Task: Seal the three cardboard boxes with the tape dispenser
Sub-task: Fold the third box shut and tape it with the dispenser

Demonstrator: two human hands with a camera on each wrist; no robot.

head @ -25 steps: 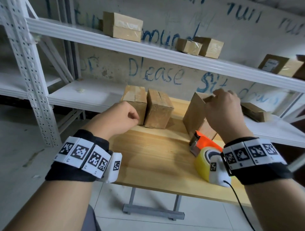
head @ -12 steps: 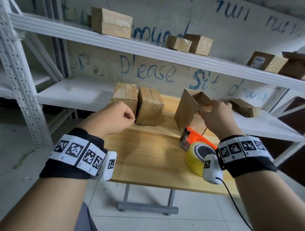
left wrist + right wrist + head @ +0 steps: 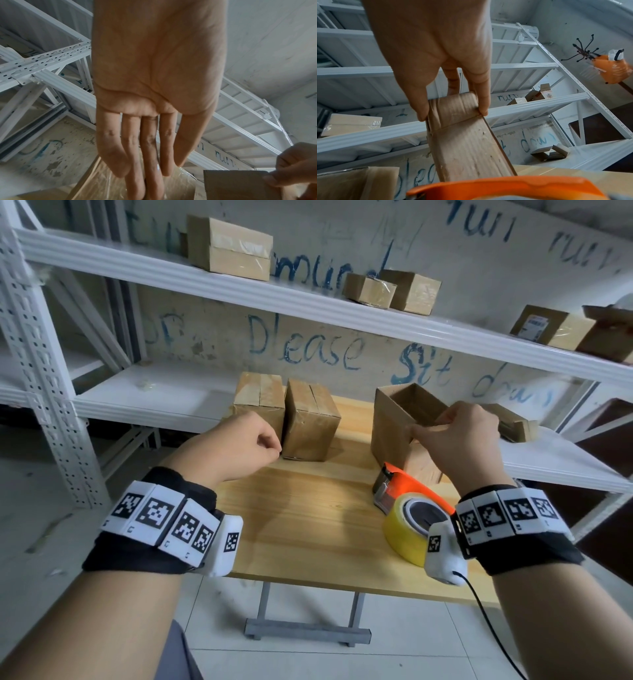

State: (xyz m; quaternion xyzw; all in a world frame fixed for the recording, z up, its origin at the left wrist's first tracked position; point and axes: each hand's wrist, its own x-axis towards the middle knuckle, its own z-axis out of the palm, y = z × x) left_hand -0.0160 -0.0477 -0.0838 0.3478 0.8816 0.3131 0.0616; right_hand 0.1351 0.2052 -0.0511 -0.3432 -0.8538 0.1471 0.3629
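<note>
Right hand (image 3: 462, 440) has shifted from atop the open box (image 3: 390, 419) to its near rim and now pinches a flap (image 3: 453, 106) there. Its mouth, covered a second ago, now shows.

Right hand (image 3: 466, 446): pinches near rim of open box (image 3: 390, 422) | left hand (image 3: 233, 446): loosely curled, empty, beside two touching closed boxes (image 3: 310, 422) | tape dispenser (image 3: 411, 496): on table (image 3: 301, 529), by open box.
</note>
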